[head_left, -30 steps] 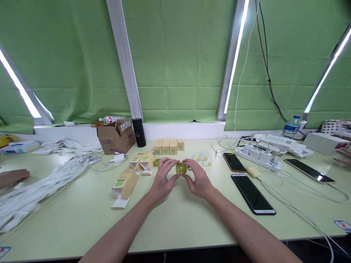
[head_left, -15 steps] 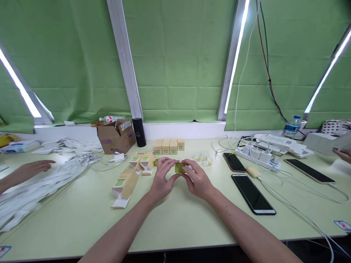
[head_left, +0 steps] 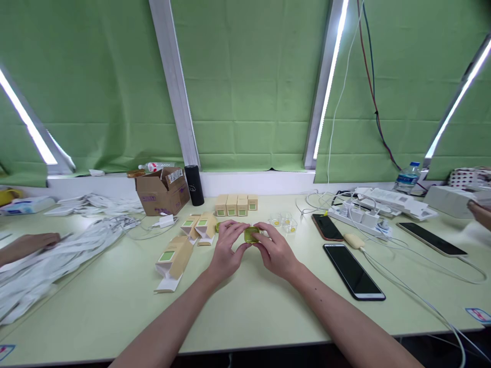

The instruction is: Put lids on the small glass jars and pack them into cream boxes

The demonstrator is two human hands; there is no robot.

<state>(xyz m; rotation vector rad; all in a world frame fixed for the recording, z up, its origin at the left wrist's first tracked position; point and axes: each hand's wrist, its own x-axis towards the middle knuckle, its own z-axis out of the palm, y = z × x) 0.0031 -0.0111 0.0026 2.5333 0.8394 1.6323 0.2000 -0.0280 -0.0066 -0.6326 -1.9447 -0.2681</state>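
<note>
Between my fingertips, just above the middle of the table, is a small square yellow-green translucent piece (head_left: 251, 235). My left hand (head_left: 227, 250) pinches it from the left, and my right hand (head_left: 278, 251) grips its right side. A second yellow-green piece (head_left: 218, 227) shows partly behind my left fingers. Left of my left hand lie kraft-paper boxes with open flaps; the nearest box (head_left: 175, 256) has a green label. Behind my hands stands a row of closed small boxes (head_left: 231, 205). Several clear little containers (head_left: 286, 221) with yellow dots sit beyond my right hand.
Phones (head_left: 353, 272), a power strip (head_left: 360, 221) and loose white cables spread over the right side. A cardboard carton (head_left: 163, 191) and a black bottle (head_left: 194, 185) stand at the back. At left, another person's hand (head_left: 34, 246) is over white strips (head_left: 72, 255); another hand (head_left: 479, 212) shows far right.
My hands and the yellow-green piece stay nearly in place. The other person's hand at left has drawn back left and lower; the hand at far right has shifted slightly.
</note>
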